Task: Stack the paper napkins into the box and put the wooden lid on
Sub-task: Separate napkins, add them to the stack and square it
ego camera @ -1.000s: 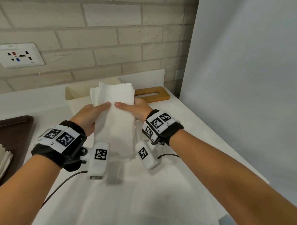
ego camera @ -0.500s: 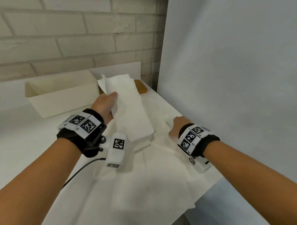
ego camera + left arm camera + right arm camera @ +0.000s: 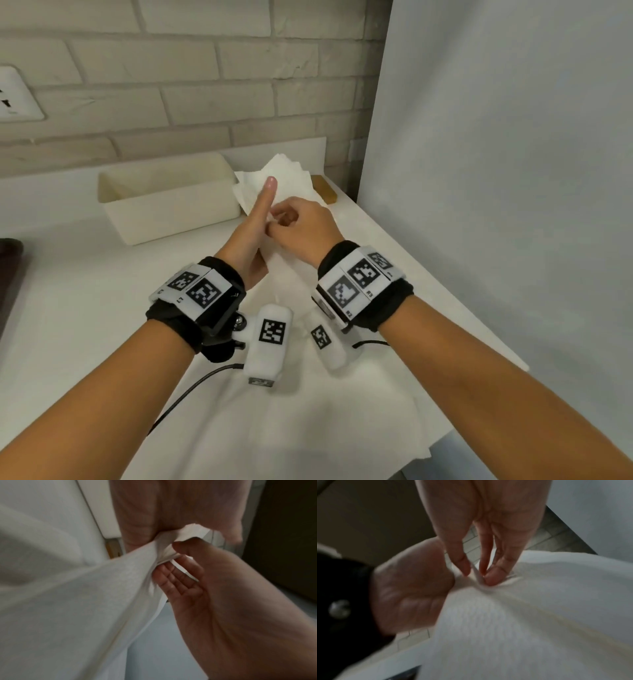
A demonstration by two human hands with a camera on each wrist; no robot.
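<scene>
My left hand [image 3: 257,222] holds a stack of white paper napkins [image 3: 288,174] above the table, thumb straight along its front, fingers hidden behind. My right hand [image 3: 286,222] pinches the napkins' near part right beside the left palm. In the right wrist view my right hand [image 3: 481,574] nips a fold of napkin [image 3: 522,615] between thumb and fingertips, with the left hand [image 3: 412,588] alongside. The left wrist view shows the same pinch [image 3: 173,555] on the napkin [image 3: 77,595]. The open cream box [image 3: 164,202] stands behind to the left. The wooden lid [image 3: 325,187] peeks out behind the napkins.
Loose white paper sheets [image 3: 308,428] lie on the white table under my wrists. A dark brown tray [image 3: 10,263] sits at the left edge. A white panel [image 3: 496,171] bounds the table on the right, a brick wall with a socket [image 3: 13,96] at the back.
My right hand has come back from the table's right side to the napkins and now pinches them. The left hand has kept hold of the stack, thumb now straight.
</scene>
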